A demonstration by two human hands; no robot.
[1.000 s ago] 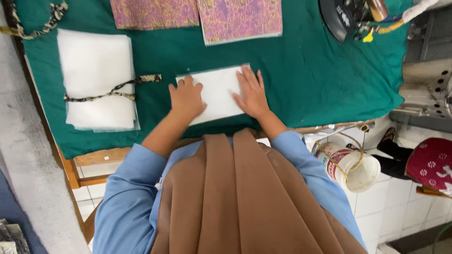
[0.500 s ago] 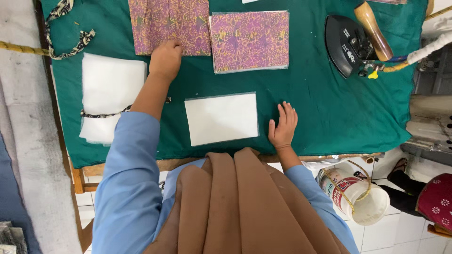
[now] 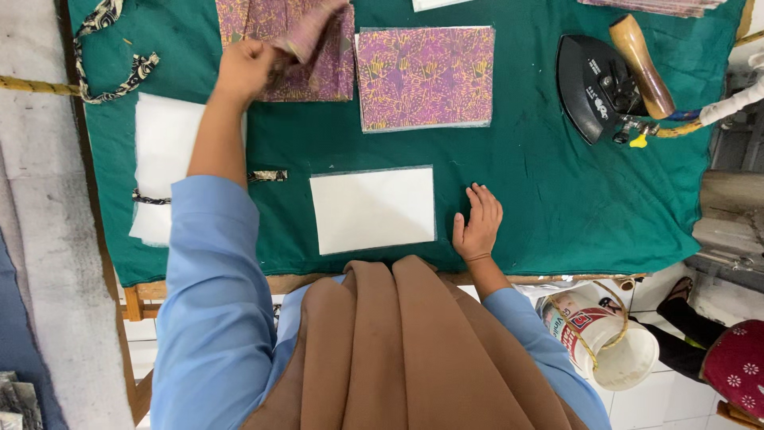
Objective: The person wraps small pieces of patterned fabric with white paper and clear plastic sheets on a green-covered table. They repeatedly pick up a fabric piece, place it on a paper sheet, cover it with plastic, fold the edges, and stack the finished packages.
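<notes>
- Gripping a purple, yellow-patterned fabric piece, the left hand is clenching and lifting its curled edge off the stack at the far-left of the green cloth.
- Lying flat and released, the right hand is resting just beside the white sheet.

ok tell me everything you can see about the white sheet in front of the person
The white sheet is a plain rectangle, like thin stiff fabric or paper, lying flat on the green table cover, long side toward the person. Nothing rests on it. The right hand lies flat on the cover just beside its right edge, apart from it.
</notes>
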